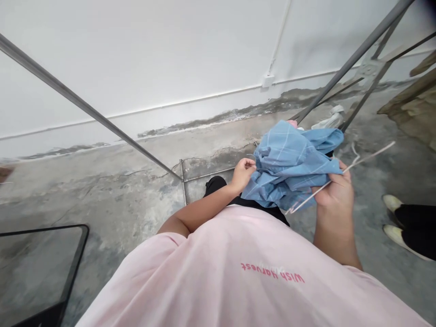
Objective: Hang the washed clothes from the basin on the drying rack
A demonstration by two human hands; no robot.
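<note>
Indoors, R hand (336, 188) grips the right edge of a bunched blue checked cloth (286, 154) w/ a thin pale hanger (369, 156), prob. so neither drops to the floor (112, 200) below the cloth, while L hand (243, 172), fingers curled, is at its left side, hold unclear.

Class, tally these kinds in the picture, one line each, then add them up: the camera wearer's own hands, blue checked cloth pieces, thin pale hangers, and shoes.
Own hands: 2 (left hand, right hand)
Blue checked cloth: 1
Thin pale hanger: 1
Pale shoes, on another person: 2 (upper shoe, lower shoe)
Total: 6
</note>
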